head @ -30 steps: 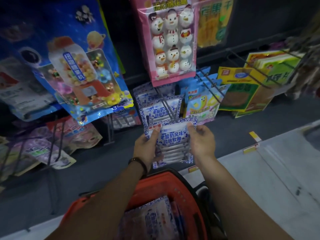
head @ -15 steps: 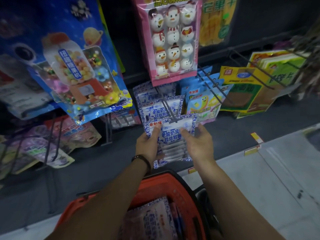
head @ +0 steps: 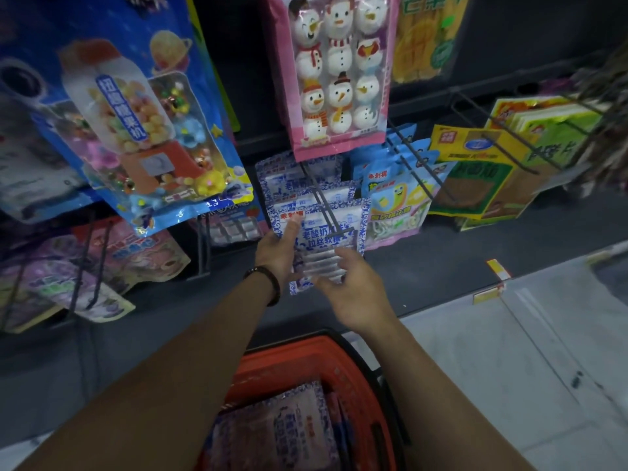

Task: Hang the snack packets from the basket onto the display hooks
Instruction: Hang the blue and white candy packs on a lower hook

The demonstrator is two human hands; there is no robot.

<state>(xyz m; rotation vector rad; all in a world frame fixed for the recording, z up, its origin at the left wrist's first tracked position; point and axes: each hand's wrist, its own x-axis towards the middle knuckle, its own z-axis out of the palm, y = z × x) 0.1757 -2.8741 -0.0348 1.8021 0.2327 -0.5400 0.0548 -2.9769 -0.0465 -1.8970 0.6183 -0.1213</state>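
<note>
Snack packets, white with a blue patterned border, hang on a double-wire display hook; the front packet sits at the hook's tip. Left of that packet, the left hand lies against its left edge, thumb on the face, fingers behind, so it appears to hold it. Below and right of it, the right hand hovers with fingers spread, gripping nothing. Neighbouring packs crowd the packet's top and both sides; dark open room lies beneath it, above the orange basket, where more packets lie. A second ago both hands pinched the packet's top corners; the right has since let go and dropped.
</note>
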